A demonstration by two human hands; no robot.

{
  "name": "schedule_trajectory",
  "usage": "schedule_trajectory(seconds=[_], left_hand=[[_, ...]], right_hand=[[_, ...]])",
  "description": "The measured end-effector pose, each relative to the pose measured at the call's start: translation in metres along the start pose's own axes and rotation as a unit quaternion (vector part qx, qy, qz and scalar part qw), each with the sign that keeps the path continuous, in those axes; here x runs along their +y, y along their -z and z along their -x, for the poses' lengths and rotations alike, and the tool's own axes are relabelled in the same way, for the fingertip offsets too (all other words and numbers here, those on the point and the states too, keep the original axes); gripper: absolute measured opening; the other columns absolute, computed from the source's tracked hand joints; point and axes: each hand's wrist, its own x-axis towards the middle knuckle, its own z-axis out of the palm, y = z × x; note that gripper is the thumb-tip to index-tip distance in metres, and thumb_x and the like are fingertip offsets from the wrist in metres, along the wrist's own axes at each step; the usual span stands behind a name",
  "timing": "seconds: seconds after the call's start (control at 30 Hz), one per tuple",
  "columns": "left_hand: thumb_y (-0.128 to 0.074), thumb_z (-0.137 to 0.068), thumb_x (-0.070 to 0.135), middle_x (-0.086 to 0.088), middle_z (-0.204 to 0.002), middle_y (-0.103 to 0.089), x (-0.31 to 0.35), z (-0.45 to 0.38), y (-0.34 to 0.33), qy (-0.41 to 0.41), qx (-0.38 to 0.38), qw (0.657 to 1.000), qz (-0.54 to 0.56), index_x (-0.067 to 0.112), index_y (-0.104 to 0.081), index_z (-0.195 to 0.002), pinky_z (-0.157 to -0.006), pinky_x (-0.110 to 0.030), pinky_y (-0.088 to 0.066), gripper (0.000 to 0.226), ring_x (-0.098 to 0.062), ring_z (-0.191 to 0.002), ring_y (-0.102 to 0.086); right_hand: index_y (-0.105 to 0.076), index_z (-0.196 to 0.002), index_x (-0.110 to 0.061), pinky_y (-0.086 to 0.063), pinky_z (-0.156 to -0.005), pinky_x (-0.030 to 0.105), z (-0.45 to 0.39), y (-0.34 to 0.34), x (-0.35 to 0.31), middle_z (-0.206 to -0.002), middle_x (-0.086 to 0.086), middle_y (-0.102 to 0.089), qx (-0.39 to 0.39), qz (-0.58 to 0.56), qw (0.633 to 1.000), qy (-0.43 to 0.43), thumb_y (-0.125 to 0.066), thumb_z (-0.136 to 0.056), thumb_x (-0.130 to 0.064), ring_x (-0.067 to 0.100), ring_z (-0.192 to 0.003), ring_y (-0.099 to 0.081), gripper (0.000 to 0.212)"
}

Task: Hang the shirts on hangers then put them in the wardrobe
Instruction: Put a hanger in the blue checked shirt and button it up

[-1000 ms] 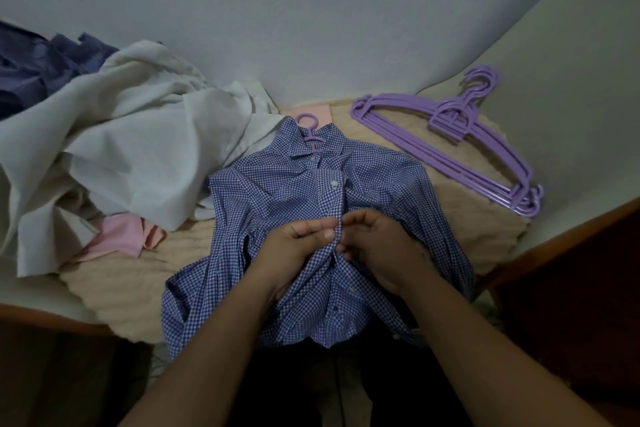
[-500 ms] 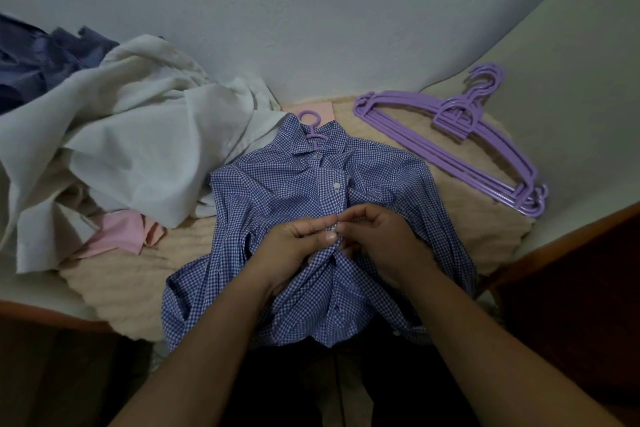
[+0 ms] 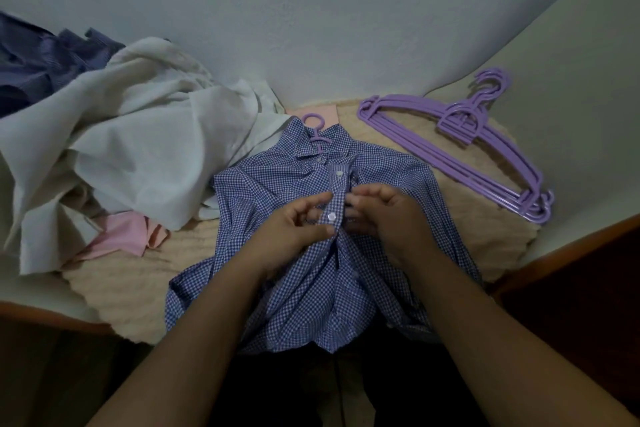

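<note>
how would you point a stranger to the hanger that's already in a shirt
Start at the beige blanket against the wall. The blue checked shirt lies across its middle; a purple hook pokes from its collar. The spare purple hangers lie bare, stacked on the right.

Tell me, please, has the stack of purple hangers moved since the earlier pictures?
No. The stack of purple hangers lies on the same spot of the beige blanket, beside the checked shirt.

A beige quilted mat point(image 3: 467, 218) covers the surface and carries everything. Under both hands point(image 3: 294, 229) lies the checked blue shirt point(image 3: 277, 191); left of them sits a heap of white cloth point(image 3: 138, 149) with pink fabric point(image 3: 121, 236), and right of them, purple hangers point(image 3: 467, 139).
</note>
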Motion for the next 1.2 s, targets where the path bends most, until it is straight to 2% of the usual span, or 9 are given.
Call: schedule_trajectory(seconds=[0.1,0.33,0.5,0.7,0.77,0.9,0.97,1.07,1.2], left_hand=[[-0.060,-0.083,-0.012,-0.004,-0.088,-0.067,0.016,-0.007,0.000,-0.009,0.019,0.999,0.028,0.012,-0.063,-0.117,-0.082,-0.020,-0.052,0.042,-0.011,-0.082,-0.063],[-0.062,-0.082,-0.011,0.001,-0.073,-0.063,0.027,-0.031,-0.003,-0.022,0.043,0.998,0.051,0.018,-0.063,-0.113,-0.083,-0.024,-0.049,0.042,-0.010,-0.073,-0.062],[-0.062,-0.082,-0.012,-0.008,-0.091,-0.063,0.047,-0.053,-0.003,-0.045,0.045,0.996,0.064,0.020,-0.061,-0.113,-0.089,-0.038,-0.051,0.046,-0.019,-0.084,-0.062],[-0.063,-0.082,-0.013,-0.007,-0.100,-0.059,0.027,-0.054,0.010,0.005,0.009,0.983,-0.183,0.020,-0.054,-0.101,-0.088,-0.042,-0.050,0.039,-0.020,-0.090,-0.057],[-0.064,-0.082,-0.009,-0.003,-0.095,-0.060,0.010,-0.046,0.014,-0.016,0.015,0.976,-0.217,0.021,-0.055,-0.090,-0.089,-0.035,-0.048,0.033,-0.016,-0.090,-0.057],[-0.066,-0.087,0.006,0.001,-0.094,-0.069,-0.012,-0.024,0.023,-0.033,0.026,0.976,-0.213,0.020,-0.067,-0.085,-0.087,-0.025,-0.050,0.014,-0.014,-0.092,-0.065],[-0.066,-0.089,0.013,-0.002,-0.096,-0.072,-0.016,-0.013,0.024,-0.032,0.036,0.983,-0.176,0.020,-0.071,-0.087,-0.087,-0.028,-0.051,0.008,-0.017,-0.093,-0.066],[-0.073,-0.084,0.027,-0.009,-0.083,-0.068,-0.015,-0.001,0.021,-0.048,0.040,0.983,-0.173,0.025,-0.070,-0.087,-0.073,-0.029,-0.049,0.005,-0.017,-0.075,-0.062],[-0.073,-0.083,0.018,0.011,-0.073,-0.054,-0.013,0.007,0.010,-0.109,0.051,0.939,-0.323,0.023,-0.057,-0.078,-0.060,-0.014,-0.037,0.018,0.001,-0.061,-0.045]], right_hand=[[-0.063,-0.089,-0.011,-0.058,-0.061,0.031,-0.011,-0.003,-0.024,-0.085,0.010,-0.072,0.012,-0.014,1.000,0.004,-0.064,-0.087,-0.008,0.021,-0.076,-0.070,0.004],[-0.065,-0.089,-0.018,-0.047,-0.052,0.019,-0.025,-0.014,-0.029,-0.084,0.001,-0.067,-0.014,0.037,0.999,0.012,-0.070,-0.080,-0.002,0.011,-0.070,-0.062,0.019],[-0.061,-0.087,-0.015,-0.048,-0.056,0.018,-0.063,-0.020,-0.042,-0.078,0.003,-0.061,0.024,0.000,0.999,0.038,-0.063,-0.081,0.009,0.011,-0.064,-0.056,0.025],[-0.062,-0.081,-0.017,-0.053,-0.076,0.038,-0.077,-0.001,-0.006,-0.085,0.009,-0.066,0.067,0.131,0.989,-0.028,-0.065,-0.082,0.003,0.024,-0.080,-0.062,0.020],[-0.064,-0.087,-0.015,-0.052,-0.080,0.036,-0.063,0.004,0.003,-0.088,0.006,-0.066,0.058,0.168,0.984,-0.030,-0.065,-0.084,-0.002,0.022,-0.086,-0.063,0.013],[-0.067,-0.092,-0.015,-0.045,-0.068,0.007,-0.023,0.009,0.006,-0.084,-0.011,-0.060,0.068,0.271,0.955,0.096,-0.064,-0.088,-0.011,-0.001,-0.079,-0.056,0.006],[-0.070,-0.087,-0.012,-0.049,-0.072,0.016,-0.003,0.011,0.011,-0.083,-0.006,-0.059,0.078,0.316,0.933,0.155,-0.066,-0.086,-0.012,0.006,-0.078,-0.057,0.004],[-0.066,-0.084,-0.019,-0.045,-0.073,0.021,0.021,0.011,0.015,-0.091,-0.005,-0.056,0.037,0.368,0.922,0.115,-0.069,-0.084,-0.021,0.009,-0.084,-0.055,0.003],[-0.057,-0.091,-0.022,-0.038,-0.061,0.016,0.033,0.003,0.018,-0.091,-0.008,-0.052,-0.015,0.417,0.908,0.037,-0.070,-0.082,-0.027,0.007,-0.080,-0.052,0.017]])
